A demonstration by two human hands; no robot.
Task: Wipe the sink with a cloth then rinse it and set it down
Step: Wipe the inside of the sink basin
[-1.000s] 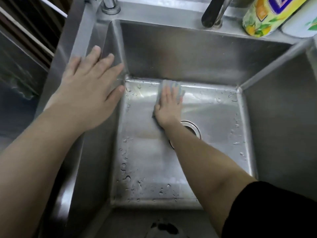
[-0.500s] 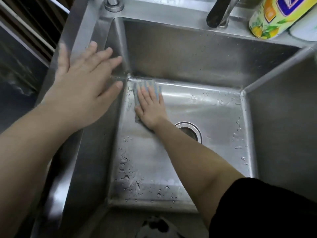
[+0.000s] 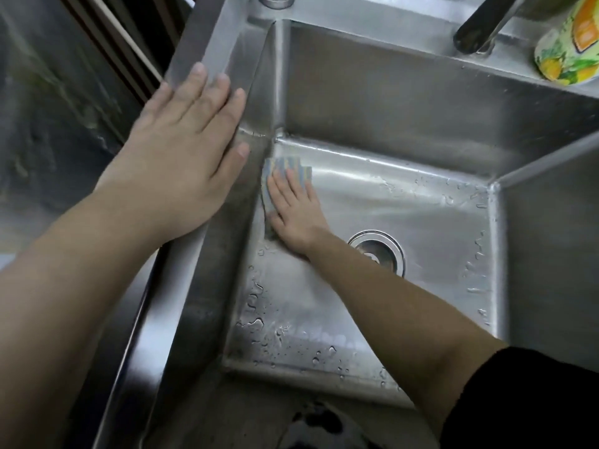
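Water droplets (image 3: 259,319) are seen beaded along the near and left edges of the stainless-steel sink (image 3: 405,102) floor, and the round metal drain (image 3: 377,251) is left uncovered near the middle. Beyond it, the right hand (image 3: 295,212) is laid flat, fingers straight and slightly spread, on a blue-grey striped cloth (image 3: 287,166). The cloth is pressed to the floor in the far-left corner, touching the left wall. It is seen projecting past the fingertips toward the back wall, and its long axis is judged to run along the left wall. The left hand (image 3: 181,150) is rested on the left rim, fingers straight and nearly together, holding nothing, above and apart from the cloth. The next stroke is judged best drawn back along that wall toward the near edge.
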